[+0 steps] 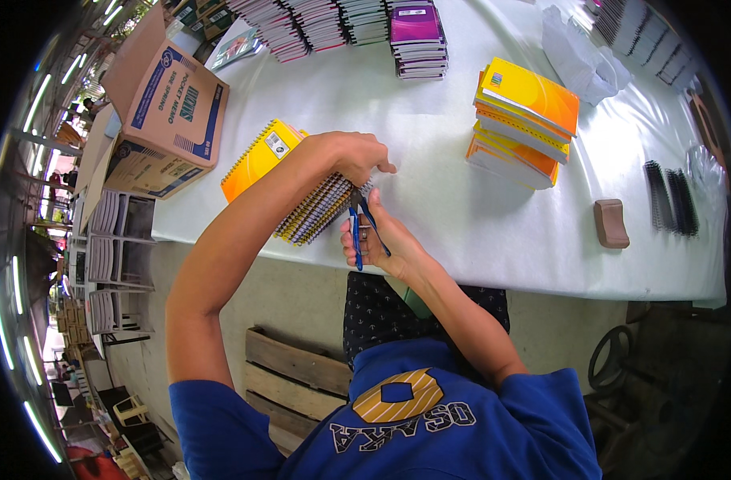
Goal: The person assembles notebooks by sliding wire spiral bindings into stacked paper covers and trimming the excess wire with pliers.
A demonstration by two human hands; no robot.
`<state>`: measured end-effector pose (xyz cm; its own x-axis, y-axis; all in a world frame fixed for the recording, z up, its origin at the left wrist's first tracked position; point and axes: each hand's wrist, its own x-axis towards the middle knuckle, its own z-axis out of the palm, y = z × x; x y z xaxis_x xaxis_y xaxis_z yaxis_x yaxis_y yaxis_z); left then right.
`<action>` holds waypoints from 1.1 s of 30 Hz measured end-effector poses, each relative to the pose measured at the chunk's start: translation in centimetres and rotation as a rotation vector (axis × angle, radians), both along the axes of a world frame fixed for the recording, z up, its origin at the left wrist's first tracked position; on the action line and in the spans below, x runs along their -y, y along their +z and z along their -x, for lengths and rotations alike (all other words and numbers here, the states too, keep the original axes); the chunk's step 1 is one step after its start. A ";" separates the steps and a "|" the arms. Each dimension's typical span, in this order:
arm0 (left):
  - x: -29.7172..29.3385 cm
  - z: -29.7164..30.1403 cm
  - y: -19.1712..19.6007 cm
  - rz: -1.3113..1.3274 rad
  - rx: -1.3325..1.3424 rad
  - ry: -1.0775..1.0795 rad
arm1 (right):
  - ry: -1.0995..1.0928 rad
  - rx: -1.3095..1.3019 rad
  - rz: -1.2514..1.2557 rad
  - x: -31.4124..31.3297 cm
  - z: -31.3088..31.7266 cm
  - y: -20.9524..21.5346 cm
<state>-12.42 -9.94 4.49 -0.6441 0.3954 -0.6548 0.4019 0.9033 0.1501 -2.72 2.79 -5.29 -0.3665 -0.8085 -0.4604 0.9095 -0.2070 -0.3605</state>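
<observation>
Evidently, the right hand (381,238) clasps blue-handled pliers (355,240), the left hand (356,156), hold unclear, near a labelled notebook (253,166).

Yellow-and-orange notebooks (256,166); blue plier handles (355,236); purple cover (413,26); dark shorts (371,308), white anchor print; brown carton (161,132).

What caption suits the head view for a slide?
Right hand holding a blue-handled tool beside spiral notebooks, left hand close by.
</observation>
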 end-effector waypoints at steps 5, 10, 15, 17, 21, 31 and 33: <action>-0.5 -0.4 -0.4 0.070 -0.025 -0.012 | 0.032 0.066 0.088 -0.3 0.1 -1.0; -0.5 -1.1 -1.1 0.063 -0.043 -0.012 | 0.015 0.038 -0.112 -0.5 -1.4 0.5; -1.4 -1.1 -0.1 0.063 -0.042 0.005 | 0.049 0.038 -0.076 -0.6 -0.4 -0.5; -1.3 -1.1 -0.2 0.082 -0.023 0.034 | 0.055 0.015 -0.085 -0.7 -0.4 -0.5; -0.8 -1.1 -0.7 0.048 -0.037 0.025 | 0.100 0.017 -0.077 -0.5 -0.6 -0.4; -0.7 -1.2 -0.9 0.059 -0.121 -0.052 | 0.055 0.033 -0.021 -0.1 0.5 -1.2; 0.4 -1.2 -1.8 -0.002 -0.151 -0.026 | 0.071 0.011 -0.024 -0.4 0.0 -1.0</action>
<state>-11.17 -10.35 2.69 -0.7244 0.4146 -0.5507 0.4435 0.8919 0.0880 -2.75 3.15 -6.25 -0.3036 -0.8212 -0.4831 0.9254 -0.1333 -0.3548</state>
